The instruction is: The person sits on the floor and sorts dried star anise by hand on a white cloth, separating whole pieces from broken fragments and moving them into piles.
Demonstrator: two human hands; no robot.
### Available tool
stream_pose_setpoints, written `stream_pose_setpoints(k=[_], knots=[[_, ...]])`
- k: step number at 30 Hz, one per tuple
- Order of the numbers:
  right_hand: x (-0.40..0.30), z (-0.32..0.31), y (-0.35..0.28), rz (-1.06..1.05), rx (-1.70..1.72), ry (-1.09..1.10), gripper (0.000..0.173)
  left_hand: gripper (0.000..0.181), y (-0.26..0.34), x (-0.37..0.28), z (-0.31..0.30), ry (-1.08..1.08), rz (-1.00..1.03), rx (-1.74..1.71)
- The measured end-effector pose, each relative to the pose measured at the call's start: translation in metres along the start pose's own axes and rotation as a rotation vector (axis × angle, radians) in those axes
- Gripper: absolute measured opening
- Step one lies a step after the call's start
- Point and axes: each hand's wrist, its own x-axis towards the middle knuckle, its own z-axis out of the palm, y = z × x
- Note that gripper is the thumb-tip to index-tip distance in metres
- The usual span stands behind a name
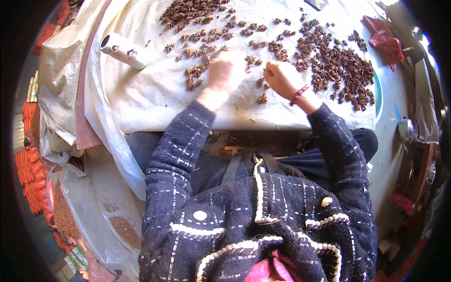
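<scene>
Loose star anise lies on a white sheet (148, 105) spread over the table. A dense pile of star anise (341, 70) is on the right, another heap (192, 12) is at the upper left, and scattered pieces lie between them. My left hand (225, 70) is over the sheet, blurred, beside a small cluster of star anise (195, 74); its fingertips are hidden. My right hand (282, 78), with a braided bracelet at the wrist, has its fingers curled near a few single pieces (262, 98). Whether either hand holds anything is not visible.
A white metal cylinder (125, 51) lies on the sheet at the left. Red plastic (384, 38) and a light-blue rim (379, 95) are at the right, with a round metal object (405, 130) below. Stacked orange-red bags (31, 176) are at the far left.
</scene>
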Motion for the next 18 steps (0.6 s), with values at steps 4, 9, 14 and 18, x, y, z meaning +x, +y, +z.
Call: stream_pose_setpoints(k=[4, 9, 14, 18], knots=[[-0.011, -0.036, 0.027, -0.056, 0.115, -0.387, 0.018, 0.017, -0.052, 0.020, 0.001, -0.121, -0.151, 0.197], [0.002, -0.019, 0.051, -0.142, -0.382, 0.060, 0.026, 0.022, -0.068, 0.028, 0.012, -0.227, -0.216, 0.119], [0.007, -0.022, 0.063, 0.186, -0.588, 0.093, 0.032, 0.025, -0.067, 0.018, 0.009, -0.163, -0.201, 0.149], [0.025, -0.010, 0.044, -0.258, -0.427, 0.156, 0.025, 0.019, -0.073, 0.010, 0.002, -0.138, -0.123, -0.020]])
